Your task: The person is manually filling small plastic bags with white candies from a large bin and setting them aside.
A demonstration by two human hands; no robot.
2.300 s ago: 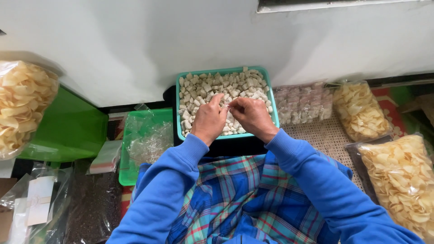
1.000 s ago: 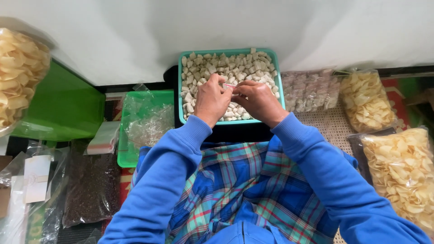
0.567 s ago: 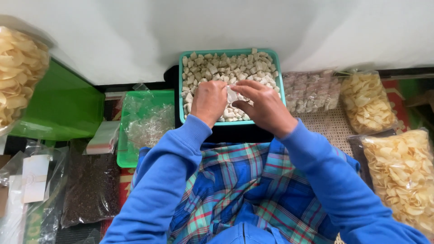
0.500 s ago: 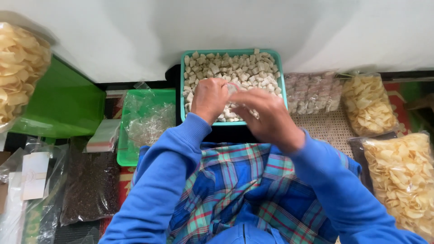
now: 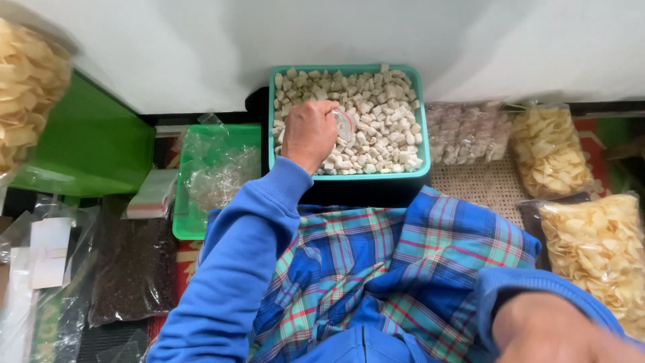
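the fingers of the left hand [image 5: 308,134] are pinched narrow around a small clear bag [image 5: 345,124], which is held just above the pale cubes [image 5: 376,128] in the teal tray [image 5: 420,114]. a moment ago the bag was held by both hands together over the tray. now the right hand [image 5: 557,333] has been pulled away, down to about 5 o'clock near the lap, and it looks blurred, so whether its fingers are wide or closed cannot be told. that likely means the little bag has been opened and is ready to be filled with one hand.

the bag sits at the tips of the left fingers, at 3 o'clock from the knuckles, with the cubes right under it.

farther out, a green tray of clear bags [image 5: 215,178] lies at 9 o'clock from the teal tray. a packet of wrapped cubes [image 5: 467,131] and bags of yellow chips [image 5: 547,154] lie at 3 o'clock. a blue checked cloth [image 5: 376,269] covers the lap.
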